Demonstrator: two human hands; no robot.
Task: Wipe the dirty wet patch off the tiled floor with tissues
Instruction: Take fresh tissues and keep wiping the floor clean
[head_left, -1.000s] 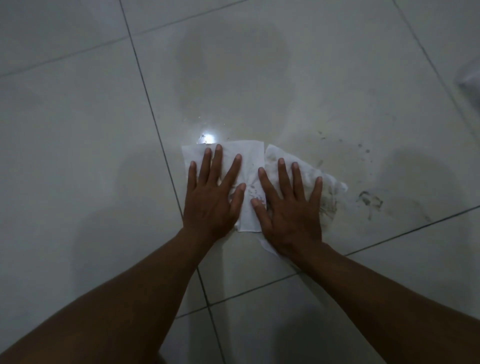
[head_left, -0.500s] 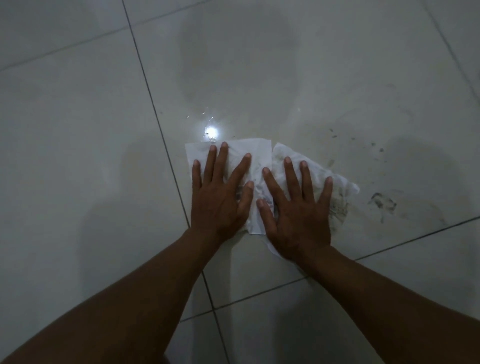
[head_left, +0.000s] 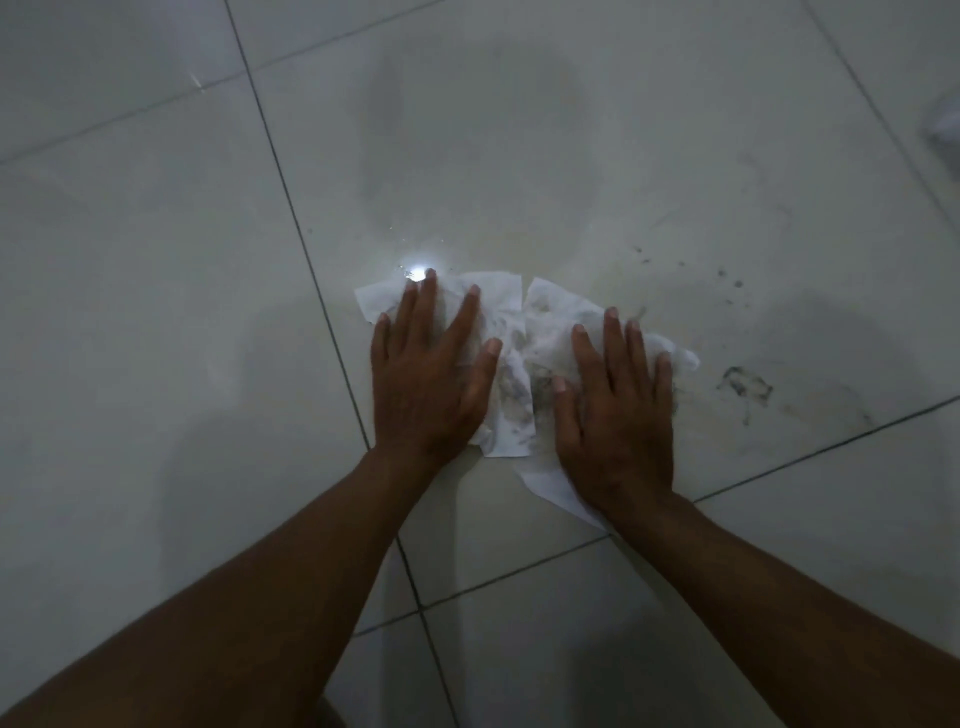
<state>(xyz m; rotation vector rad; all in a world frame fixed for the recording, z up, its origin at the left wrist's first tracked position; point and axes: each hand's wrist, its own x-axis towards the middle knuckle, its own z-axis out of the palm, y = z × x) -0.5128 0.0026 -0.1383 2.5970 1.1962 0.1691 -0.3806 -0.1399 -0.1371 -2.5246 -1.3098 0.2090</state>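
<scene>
Our flat hands, left hand and right hand, have spread apart on the tissues; soggy paper may tear, smearing the dirt marks.

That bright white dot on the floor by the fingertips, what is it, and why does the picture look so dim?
Head view: the dot is glare, likely a lamp mirrored in the wet glossy tiled floor, just past the left hand on the tissues. Head view: lighting is low, with soft shadows across the tiles. Head view: the top right corner is blurred.
</scene>
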